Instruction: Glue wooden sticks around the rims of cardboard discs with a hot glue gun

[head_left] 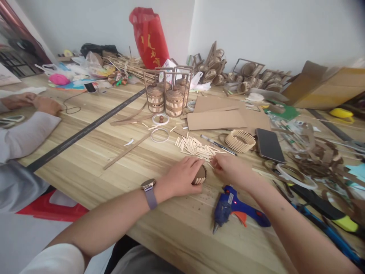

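Observation:
My left hand [185, 176], with a watch on the wrist, is wrapped round a small round brown basket piece [200, 176]. Short pale sticks stand along the near part of its rim. Just right of it, my right hand [225, 167] is closed in a pinch beside a pile of short wooden sticks [194, 147]; whatever its fingertips hold is hidden. A blue glue gun [228, 207] lies below my right hand, its nozzle pointing toward me. Beyond the hands sits a ring of slanted sticks [240, 140], with a pen [218, 144] to its left.
Several finished lidded baskets [174, 101] in frames stand at the back. A phone [270, 144], cardboard sheets [216, 118], brown strips [319, 152] and pliers [327, 232] crowd the right. Another person's hands [42, 102] are at the far left.

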Action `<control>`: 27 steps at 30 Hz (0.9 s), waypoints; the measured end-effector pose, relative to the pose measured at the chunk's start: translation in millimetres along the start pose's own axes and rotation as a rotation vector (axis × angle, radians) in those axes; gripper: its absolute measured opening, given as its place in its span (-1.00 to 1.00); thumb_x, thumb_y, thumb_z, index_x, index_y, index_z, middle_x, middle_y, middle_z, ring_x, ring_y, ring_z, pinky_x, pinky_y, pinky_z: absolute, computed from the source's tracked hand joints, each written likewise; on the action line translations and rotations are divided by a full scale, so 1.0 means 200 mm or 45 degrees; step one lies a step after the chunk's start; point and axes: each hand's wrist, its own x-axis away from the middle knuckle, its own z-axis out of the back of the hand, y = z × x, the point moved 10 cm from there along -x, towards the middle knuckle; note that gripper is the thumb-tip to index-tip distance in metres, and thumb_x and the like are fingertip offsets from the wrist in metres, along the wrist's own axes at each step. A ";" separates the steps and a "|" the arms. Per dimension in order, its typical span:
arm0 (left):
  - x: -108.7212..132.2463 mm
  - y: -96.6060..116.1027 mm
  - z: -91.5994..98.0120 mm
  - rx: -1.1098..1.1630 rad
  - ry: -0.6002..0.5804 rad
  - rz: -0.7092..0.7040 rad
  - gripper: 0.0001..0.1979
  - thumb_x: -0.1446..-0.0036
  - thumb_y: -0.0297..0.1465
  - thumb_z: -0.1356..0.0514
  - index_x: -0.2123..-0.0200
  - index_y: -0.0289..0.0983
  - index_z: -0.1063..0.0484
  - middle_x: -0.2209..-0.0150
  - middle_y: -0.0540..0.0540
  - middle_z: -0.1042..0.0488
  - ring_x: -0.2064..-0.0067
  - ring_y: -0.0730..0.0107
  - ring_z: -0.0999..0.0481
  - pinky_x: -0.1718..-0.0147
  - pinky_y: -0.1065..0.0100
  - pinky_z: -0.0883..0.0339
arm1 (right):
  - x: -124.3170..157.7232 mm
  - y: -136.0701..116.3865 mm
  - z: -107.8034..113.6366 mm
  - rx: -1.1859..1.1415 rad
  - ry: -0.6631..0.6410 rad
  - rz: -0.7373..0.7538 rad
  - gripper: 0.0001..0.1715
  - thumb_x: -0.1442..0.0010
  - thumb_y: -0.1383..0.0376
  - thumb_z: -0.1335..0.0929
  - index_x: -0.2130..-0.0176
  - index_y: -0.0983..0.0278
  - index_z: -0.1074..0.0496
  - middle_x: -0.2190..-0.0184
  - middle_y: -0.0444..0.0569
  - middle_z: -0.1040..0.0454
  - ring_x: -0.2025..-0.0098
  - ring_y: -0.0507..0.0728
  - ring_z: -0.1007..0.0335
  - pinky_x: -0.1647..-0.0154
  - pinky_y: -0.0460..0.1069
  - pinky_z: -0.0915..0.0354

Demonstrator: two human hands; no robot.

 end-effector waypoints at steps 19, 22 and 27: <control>0.00 0.00 0.00 0.003 0.001 0.000 -0.29 0.00 -0.37 -0.25 -0.21 -0.30 -0.06 -0.17 -0.29 -0.27 -0.22 -0.03 -0.23 -0.19 0.01 -0.16 | 0.08 -0.07 -0.05 0.074 -0.041 0.087 -0.72 -0.21 0.45 -0.19 0.11 0.40 -0.38 0.26 0.20 -0.56 0.25 0.23 -0.50 0.36 -0.02 -0.16; 0.00 -0.01 0.00 0.021 0.007 0.000 -0.31 -0.01 -0.37 -0.24 -0.20 -0.28 -0.07 -0.15 -0.28 -0.28 -0.20 -0.02 -0.25 -0.18 0.01 -0.18 | 0.08 -0.09 -0.02 0.038 -0.018 0.144 -0.73 -0.23 0.43 -0.18 0.16 0.37 -0.41 0.21 0.19 -0.54 0.23 0.19 -0.47 0.30 -0.03 -0.19; 0.00 -0.01 0.00 0.018 0.006 0.006 -0.31 -0.01 -0.36 -0.25 -0.19 -0.28 -0.07 -0.15 -0.29 -0.28 -0.20 -0.02 -0.25 -0.16 0.00 -0.19 | 0.11 -0.10 0.06 -0.117 -0.025 0.222 -0.80 -0.18 0.40 -0.21 0.33 0.28 -0.40 0.42 -0.03 -0.50 0.39 0.09 -0.38 0.38 -0.08 -0.20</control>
